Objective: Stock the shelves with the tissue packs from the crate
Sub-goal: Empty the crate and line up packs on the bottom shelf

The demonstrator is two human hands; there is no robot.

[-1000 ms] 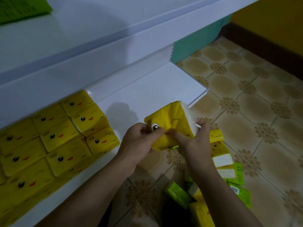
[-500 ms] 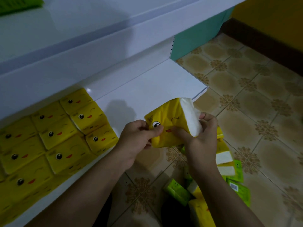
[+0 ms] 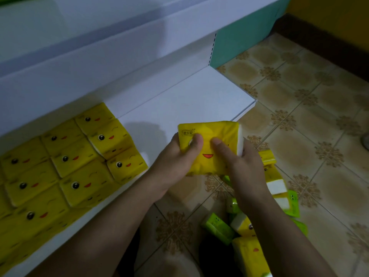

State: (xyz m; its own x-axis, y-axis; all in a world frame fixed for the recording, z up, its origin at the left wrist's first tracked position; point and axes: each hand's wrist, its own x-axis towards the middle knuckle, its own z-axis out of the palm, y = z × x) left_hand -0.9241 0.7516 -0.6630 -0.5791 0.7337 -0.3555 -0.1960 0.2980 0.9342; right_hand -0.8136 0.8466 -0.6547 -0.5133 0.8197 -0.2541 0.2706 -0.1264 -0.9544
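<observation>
Left hand [image 3: 173,166], just right of the stocked rows [image 3: 75,162] on the white shelf [image 3: 179,102], pinches the yellow tissue pack [image 3: 209,162], thumb on its face. Right hand [image 3: 245,168] clamps the opposite end. Pack is held at the shelf's front edge, not yet set down. Risk: the soft wrapping buckles under the squeeze, or the pack lands crooked against the tilted end packs. Loose packs [image 3: 217,228] lie on the floor below

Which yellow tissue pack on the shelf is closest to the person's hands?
The yellow pack at the right end of the front row on the shelf. It lies just left of the left hand; the others sit farther off.
</observation>
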